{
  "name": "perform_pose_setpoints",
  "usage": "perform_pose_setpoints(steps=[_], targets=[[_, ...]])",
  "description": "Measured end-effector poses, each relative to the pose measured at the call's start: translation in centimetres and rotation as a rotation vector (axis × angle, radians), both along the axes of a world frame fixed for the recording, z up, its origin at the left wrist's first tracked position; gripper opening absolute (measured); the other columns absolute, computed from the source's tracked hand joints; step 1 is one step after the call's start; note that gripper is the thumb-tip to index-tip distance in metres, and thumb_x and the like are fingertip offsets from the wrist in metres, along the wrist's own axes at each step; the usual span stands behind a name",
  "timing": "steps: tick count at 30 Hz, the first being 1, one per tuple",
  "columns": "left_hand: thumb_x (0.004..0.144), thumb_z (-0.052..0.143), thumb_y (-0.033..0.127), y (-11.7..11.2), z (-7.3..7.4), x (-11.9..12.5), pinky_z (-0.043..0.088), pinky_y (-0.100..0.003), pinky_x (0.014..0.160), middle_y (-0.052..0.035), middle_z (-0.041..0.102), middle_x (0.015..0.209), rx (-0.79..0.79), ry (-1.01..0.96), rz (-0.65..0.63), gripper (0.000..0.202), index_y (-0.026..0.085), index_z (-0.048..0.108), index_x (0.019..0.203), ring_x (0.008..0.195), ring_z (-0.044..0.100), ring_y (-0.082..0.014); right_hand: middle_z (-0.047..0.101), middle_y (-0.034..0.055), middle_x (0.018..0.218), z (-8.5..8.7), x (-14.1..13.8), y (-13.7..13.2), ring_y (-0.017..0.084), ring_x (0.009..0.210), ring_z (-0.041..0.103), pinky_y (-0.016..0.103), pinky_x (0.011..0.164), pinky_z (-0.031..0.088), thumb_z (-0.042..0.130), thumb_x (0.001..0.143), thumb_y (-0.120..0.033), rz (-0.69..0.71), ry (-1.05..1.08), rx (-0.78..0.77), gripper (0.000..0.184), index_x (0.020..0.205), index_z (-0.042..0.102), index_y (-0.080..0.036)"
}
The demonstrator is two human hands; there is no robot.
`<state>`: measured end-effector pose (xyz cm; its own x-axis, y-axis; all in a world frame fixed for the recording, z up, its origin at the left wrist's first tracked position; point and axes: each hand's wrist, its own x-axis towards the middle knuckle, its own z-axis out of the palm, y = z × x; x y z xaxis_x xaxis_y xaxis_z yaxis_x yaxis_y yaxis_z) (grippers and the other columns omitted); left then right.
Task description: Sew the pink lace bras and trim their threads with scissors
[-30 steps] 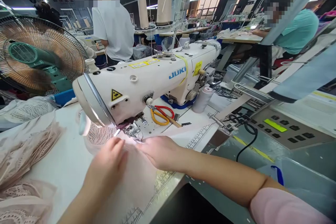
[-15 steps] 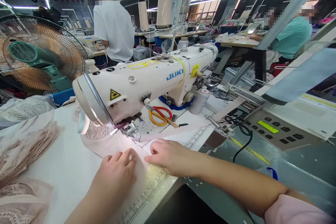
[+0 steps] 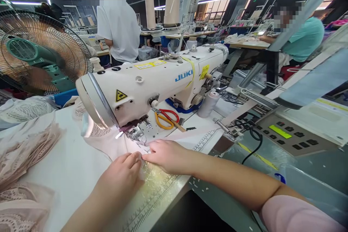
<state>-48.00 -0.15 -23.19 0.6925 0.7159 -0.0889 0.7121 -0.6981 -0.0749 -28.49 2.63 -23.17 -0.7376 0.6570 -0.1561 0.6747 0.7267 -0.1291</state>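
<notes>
Pale pink fabric (image 3: 110, 143) with a lace part lies under the head of a white sewing machine (image 3: 152, 79), near the lit presser foot (image 3: 136, 136). My left hand (image 3: 122, 174) is closed, thumb and fingertips pinching the fabric's near edge. Close on its right, my right hand (image 3: 167, 156) is curled with thumb and forefinger pressed at the same edge, just in front of the foot. The fingertips of both hands almost meet. A pale strip (image 3: 187, 134) runs from the right toward the foot, partly behind my right hand.
Red-and-orange-handled scissors (image 3: 165, 119) and a grey thread cone (image 3: 209, 103) sit beside the machine. Lace pieces (image 3: 27, 152) are heaped on the left. A fan (image 3: 40, 50) stands behind them. At right is a control box (image 3: 285, 132). Co-workers are farther back.
My right hand has moved left, up to my left hand's fingertips. The fabric by the fingers has drawn in and bunched slightly. The camera view has shifted a little.
</notes>
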Motion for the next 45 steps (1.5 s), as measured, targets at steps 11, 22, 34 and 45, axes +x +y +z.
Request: perform_pose_setpoints(steps=[11, 22, 34, 45], targets=[[0.089, 0.041, 0.015, 1.8, -1.8, -2.4, 0.054, -0.043, 0.086, -0.0111, 0.07, 0.111, 0.23, -0.115, -0.105, 0.032, 0.013, 0.068, 0.104, 0.099, 0.065, -0.026, 0.067, 0.0073, 0.091, 0.7, -2.1, 1.3, 0.022, 0.081, 0.064, 0.027, 0.054, 0.037, 0.047, 0.087, -0.018, -0.047, -0.126, -0.02, 0.048, 0.134, 0.046, -0.025], [0.09, 0.033, 0.01, 3.4, -2.8, -4.2, 0.052, -0.045, 0.085, -0.0121, 0.069, 0.113, 0.308, -0.118, -0.158, 0.039, 0.012, 0.067, 0.11, 0.097, 0.065, -0.0262, 0.07, 0.0148, 0.096, 1.9, -5.1, 1.9, 0.028, 0.085, 0.067, 0.034, 0.062, 0.051, 0.056, 0.082, -0.016, -0.156, -0.342, -0.127, 0.077, 0.149, 0.019, -0.017], [0.092, 0.037, 0.027, 4.4, -2.8, -4.8, 0.043, -0.053, 0.097, -0.0103, 0.068, 0.118, 0.259, -0.14, 0.031, 0.039, 0.018, 0.067, 0.113, 0.106, 0.062, -0.0296, 0.07, 0.0174, 0.086, 0.5, -6.5, 0.9, 0.029, 0.081, 0.067, 0.038, 0.064, 0.053, 0.059, 0.075, -0.012, -0.234, -0.258, -0.111, 0.082, 0.147, 0.021, -0.006], [0.089, 0.04, 0.039, 4.3, -2.1, -4.9, 0.04, -0.052, 0.097, -0.0212, 0.057, 0.123, 0.382, -0.111, 0.333, 0.041, 0.014, 0.069, 0.105, 0.119, 0.048, -0.0382, 0.068, 0.0078, 0.088, -3.0, -4.2, -0.4, 0.022, 0.077, 0.064, 0.029, 0.058, 0.042, 0.048, 0.078, -0.015, -0.248, 0.13, 0.108, 0.039, 0.116, 0.054, -0.015]])
